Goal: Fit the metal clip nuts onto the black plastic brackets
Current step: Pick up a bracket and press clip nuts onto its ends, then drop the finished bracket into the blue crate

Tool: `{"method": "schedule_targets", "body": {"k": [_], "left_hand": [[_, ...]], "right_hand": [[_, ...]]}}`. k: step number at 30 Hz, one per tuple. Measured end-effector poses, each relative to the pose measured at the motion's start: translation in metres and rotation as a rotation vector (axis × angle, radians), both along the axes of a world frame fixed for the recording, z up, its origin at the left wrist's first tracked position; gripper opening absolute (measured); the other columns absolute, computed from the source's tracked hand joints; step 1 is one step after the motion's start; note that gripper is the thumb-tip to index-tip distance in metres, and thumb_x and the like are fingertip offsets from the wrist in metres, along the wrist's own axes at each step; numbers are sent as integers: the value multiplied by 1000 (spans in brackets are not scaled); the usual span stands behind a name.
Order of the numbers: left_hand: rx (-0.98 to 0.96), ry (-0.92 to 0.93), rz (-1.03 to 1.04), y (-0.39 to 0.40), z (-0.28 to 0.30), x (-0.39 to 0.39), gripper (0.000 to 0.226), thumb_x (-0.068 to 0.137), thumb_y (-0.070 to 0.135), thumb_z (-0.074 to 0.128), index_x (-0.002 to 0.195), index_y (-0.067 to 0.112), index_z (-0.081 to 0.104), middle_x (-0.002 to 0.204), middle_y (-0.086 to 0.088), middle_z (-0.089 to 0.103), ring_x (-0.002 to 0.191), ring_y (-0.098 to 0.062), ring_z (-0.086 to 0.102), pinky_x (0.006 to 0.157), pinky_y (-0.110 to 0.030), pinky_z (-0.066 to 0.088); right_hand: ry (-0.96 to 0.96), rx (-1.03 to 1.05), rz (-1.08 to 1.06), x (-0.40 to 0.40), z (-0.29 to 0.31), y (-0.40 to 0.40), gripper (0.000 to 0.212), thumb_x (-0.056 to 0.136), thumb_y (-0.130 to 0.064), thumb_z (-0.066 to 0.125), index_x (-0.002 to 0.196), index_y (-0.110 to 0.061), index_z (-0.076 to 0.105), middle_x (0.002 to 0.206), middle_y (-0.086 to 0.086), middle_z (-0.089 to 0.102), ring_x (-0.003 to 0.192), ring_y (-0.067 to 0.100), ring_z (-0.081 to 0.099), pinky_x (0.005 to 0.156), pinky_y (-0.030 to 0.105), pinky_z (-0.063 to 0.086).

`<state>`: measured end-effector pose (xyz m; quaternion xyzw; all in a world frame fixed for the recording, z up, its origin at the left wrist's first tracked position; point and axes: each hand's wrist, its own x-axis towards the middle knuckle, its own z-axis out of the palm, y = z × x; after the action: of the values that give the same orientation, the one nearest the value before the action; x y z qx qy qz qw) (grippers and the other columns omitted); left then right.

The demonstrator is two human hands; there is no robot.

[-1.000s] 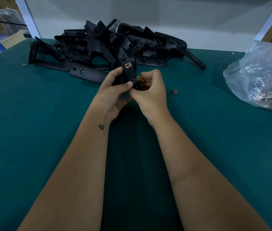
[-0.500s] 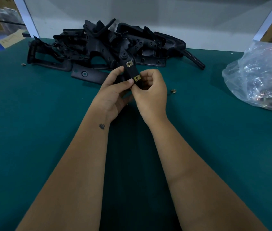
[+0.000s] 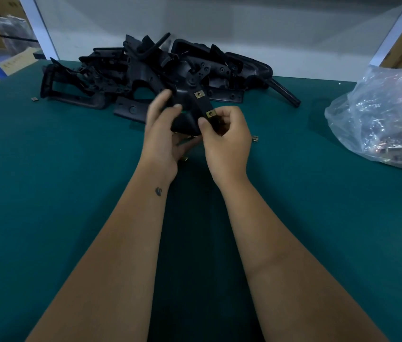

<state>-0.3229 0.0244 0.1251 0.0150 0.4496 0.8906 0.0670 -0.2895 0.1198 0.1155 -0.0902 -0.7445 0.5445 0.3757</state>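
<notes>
Both hands, left (image 3: 163, 134) and right (image 3: 224, 137), close together, clamped on one raised black bracket (image 3: 190, 112).

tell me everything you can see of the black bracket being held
The black bracket looks like matte moulded plastic with an irregular shape and a narrow arm. It is held above the green table, tilted. Two brass-coloured clip nuts sit on the arm, one higher, one by the right hand. Both hands grip it, the left hand loosely.

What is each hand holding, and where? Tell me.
Both hold one black bracket. The right hand pinches its near arm by the lower clip nut; the left hand grips its curved body from the left.
</notes>
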Motion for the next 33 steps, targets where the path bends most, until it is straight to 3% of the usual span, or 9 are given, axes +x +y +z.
{"method": "schedule_targets", "body": {"k": [5,9,12,17,22,24,28,31,33], "left_hand": [[-140,6,117,-7,-2,1,92,91,4,63,150,55,14,133,-9,58,96,-22,72,72,-33,60],[-213,82,98,5,5,15,112,88,-6,64,150,54,-6,146,-10,47,105,-22,69,76,-33,60],[-116,28,120,27,12,33,118,85,-3,69,150,51,-14,134,-14,57,88,-18,72,68,-29,59],[-27,23,75,83,24,75,110,88,6,66,147,59,-11,134,-19,58,78,-21,74,67,-36,61],[-121,225,-56,154,39,147,100,86,-6,62,152,47,9,121,-15,54,94,-20,62,72,-31,60],[-129,280,-221,181,43,183,82,86,-6,62,147,38,29,114,-10,56,93,-13,64,73,-28,60],[-285,474,-685,230,35,275,32,90,-5,60,107,22,64,97,3,60,81,-1,63,68,-19,57],[-332,530,-962,249,15,337,28,91,-4,61,98,21,68,96,10,65,71,-1,68,75,-27,60],[-361,524,-1078,254,-4,362,31,90,-3,61,93,27,69,91,18,67,66,-5,70,70,-22,59]], "right_hand": [[68,-123,53,7,3,2,13,85,-21,72,90,-23,59,80,-14,61,71,-3,56,67,13,45],[-21,-241,134,15,4,6,13,83,-16,74,89,-23,66,84,-10,68,77,-1,63,71,18,49],[-7,-333,94,32,7,20,9,85,-11,72,78,-15,69,72,-5,65,66,5,58,64,25,49],[94,-466,-39,87,22,70,20,89,-5,66,72,-10,58,57,-5,53,53,6,50,54,20,44],[283,-540,-273,186,35,147,12,99,-2,52,91,-11,53,75,6,57,54,10,55,53,22,47],[341,-524,-405,239,36,178,14,100,-2,48,92,-13,52,74,7,55,48,8,55,50,21,47],[319,-496,-715,355,25,225,4,102,-13,51,105,-12,53,80,3,50,54,10,51,55,24,47],[250,-464,-814,430,12,243,8,101,-15,50,101,-16,58,84,1,55,64,12,51,58,26,43],[118,-446,-840,467,1,249,11,100,-15,52,95,-17,62,77,-2,58,63,11,54,58,25,45]]}}
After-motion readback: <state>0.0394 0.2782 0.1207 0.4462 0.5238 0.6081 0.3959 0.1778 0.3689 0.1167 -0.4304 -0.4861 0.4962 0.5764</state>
